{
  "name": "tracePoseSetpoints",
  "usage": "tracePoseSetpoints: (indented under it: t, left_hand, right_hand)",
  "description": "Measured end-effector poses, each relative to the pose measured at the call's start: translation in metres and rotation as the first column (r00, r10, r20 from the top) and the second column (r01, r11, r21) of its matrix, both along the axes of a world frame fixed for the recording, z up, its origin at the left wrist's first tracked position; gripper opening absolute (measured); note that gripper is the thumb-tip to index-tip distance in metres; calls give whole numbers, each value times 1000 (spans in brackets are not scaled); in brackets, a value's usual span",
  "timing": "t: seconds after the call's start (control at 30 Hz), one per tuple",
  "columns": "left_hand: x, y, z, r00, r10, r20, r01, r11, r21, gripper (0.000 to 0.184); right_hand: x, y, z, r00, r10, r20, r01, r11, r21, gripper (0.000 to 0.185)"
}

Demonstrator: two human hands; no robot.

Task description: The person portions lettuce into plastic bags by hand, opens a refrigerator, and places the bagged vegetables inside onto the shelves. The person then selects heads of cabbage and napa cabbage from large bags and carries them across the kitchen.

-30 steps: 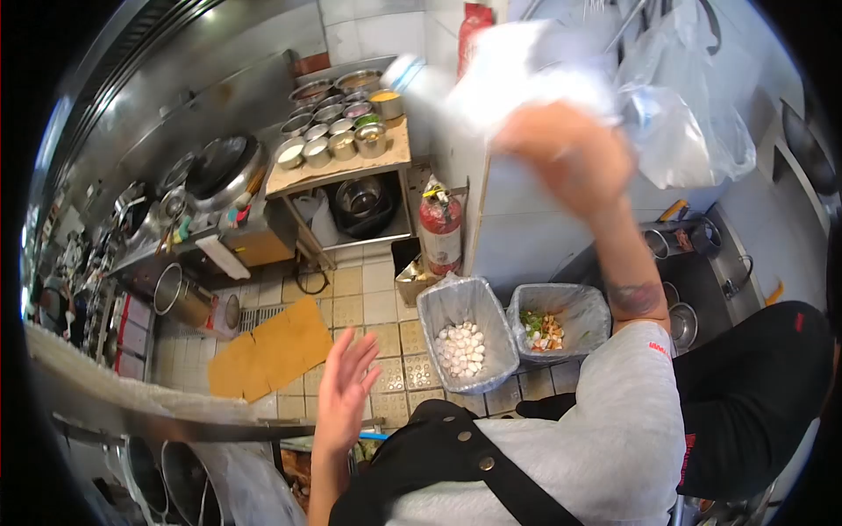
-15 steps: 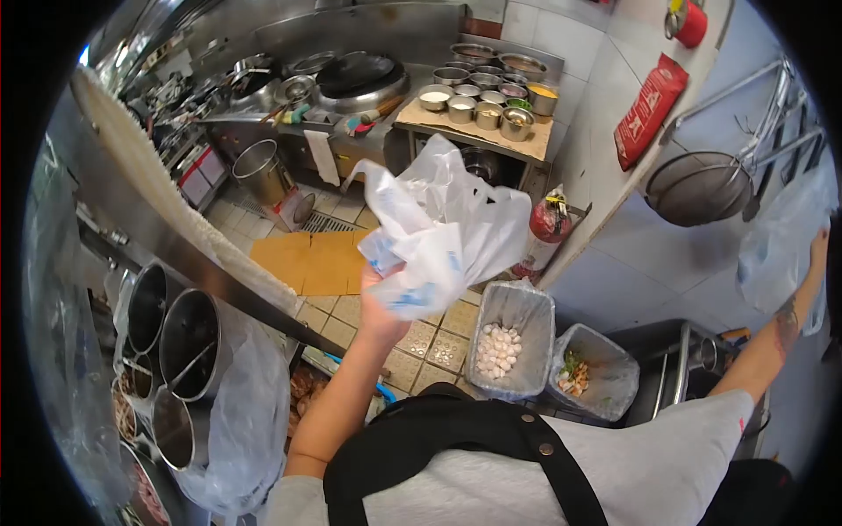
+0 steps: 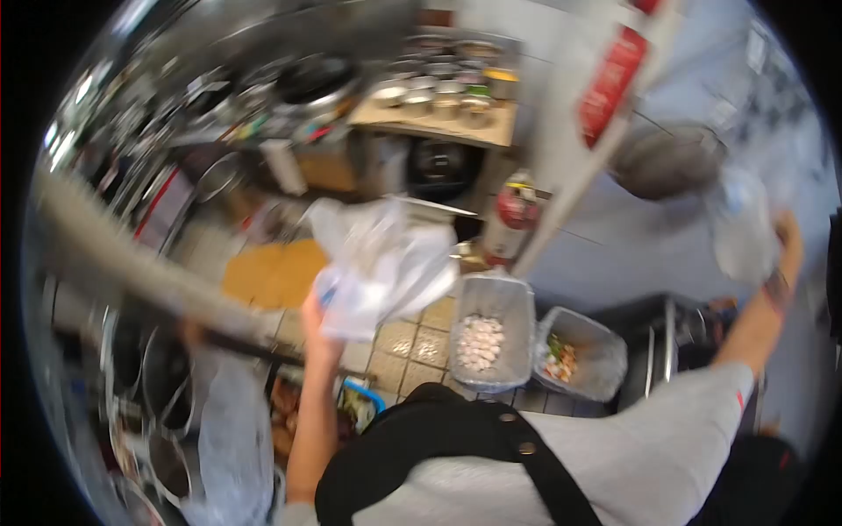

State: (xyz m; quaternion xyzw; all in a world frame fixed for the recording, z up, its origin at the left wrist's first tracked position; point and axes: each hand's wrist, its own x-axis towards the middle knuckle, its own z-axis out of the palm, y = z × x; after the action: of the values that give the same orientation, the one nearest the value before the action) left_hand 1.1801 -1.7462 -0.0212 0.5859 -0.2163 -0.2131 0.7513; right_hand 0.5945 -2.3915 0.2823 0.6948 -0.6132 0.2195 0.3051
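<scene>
My left hand point(image 3: 317, 324) is closed on a bunch of white plastic bags point(image 3: 379, 267), which spread out above the tiled floor. Far to the right, my right hand point(image 3: 786, 235) is at a pale translucent plastic bag point(image 3: 742, 230) that hangs by the wall. Motion blur smears the fingers of that hand, so its grip is unclear. A round mesh strainer point(image 3: 668, 162) hangs just left of the hanging bag.
Two lined bins, one with white round pieces point(image 3: 530, 326) and one with scraps point(image 3: 605, 355), stand on the floor. Behind them is a fire extinguisher point(image 3: 510, 219). Metal bowls fill a small table point(image 3: 377, 112). Orange cardboard point(image 3: 272, 273) lies at left, near tall pots point(image 3: 168, 377).
The white bags came into my left hand, which was empty and open at first, and have since shifted left in view. My right hand moved from the upper middle to the hanging bag.
</scene>
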Motion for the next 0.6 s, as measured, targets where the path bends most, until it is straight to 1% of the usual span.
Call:
tracePoseSetpoints:
  t: [0.03, 0.07, 0.1, 0.13, 0.17, 0.2, 0.23, 0.27, 0.33, 0.37, 0.4, 0.5, 0.6]
  left_hand:
    - [-13, 0, -5, 988, 89, 123, -98, 993, 64, 29]
    - [-11, 9, -26, 971, 124, 205, -149, 982, 112, 38]
    - [-23, 14, -22, 967, 138, 216, -164, 980, 109, 45]
    - [-30, 19, -26, 961, 138, 241, -180, 970, 163, 43]
    - [-32, 25, -30, 950, 156, 270, -218, 951, 218, 42]
    - [-33, 31, -38, 955, 143, 258, -204, 952, 227, 40]
    - [-35, 38, -47, 959, 138, 246, -198, 950, 239, 38]
    - [-36, 45, -54, 963, 136, 232, -194, 947, 254, 37]
    - [-35, 54, -71, 979, 122, 163, -163, 950, 268, 35]
    - [-34, 56, -74, 985, 117, 129, -149, 952, 269, 34]
    - [-38, 52, -69, 983, 119, 137, -152, 953, 261, 31]
    - [-43, 53, -61, 978, 39, 204, -104, 943, 317, 31]
    - [-44, 56, -62, 981, -9, 195, -60, 937, 345, 31]
  right_hand:
    - [2, 1, 3, 997, -45, -57, 44, 999, -32, 43]
    - [11, 3, 4, 991, -88, -99, 83, 995, -51, 45]
    - [21, 7, 6, 992, -99, -80, 98, 995, -19, 46]
    - [31, 13, 5, 998, -66, -6, 66, 998, 23, 47]
    - [46, 32, 6, 947, 53, 317, -114, 978, 175, 50]
    - [61, 52, 7, 775, 78, 627, -281, 931, 231, 52]
    - [59, 50, 4, 894, 165, 417, -282, 930, 236, 47]
    - [57, 50, 1, 953, 246, 178, -285, 927, 245, 42]
    - [41, 29, -5, 976, 210, -55, -201, 971, 129, 34]
    - [27, 2, -13, 994, 107, -23, -107, 994, 4, 31]
    - [34, 4, -12, 1000, 9, 23, -6, 993, -122, 29]
    - [44, 28, -4, 998, -2, 64, 6, 997, -71, 26]
    - [50, 44, 8, 998, 13, -66, -10, 999, 50, 25]
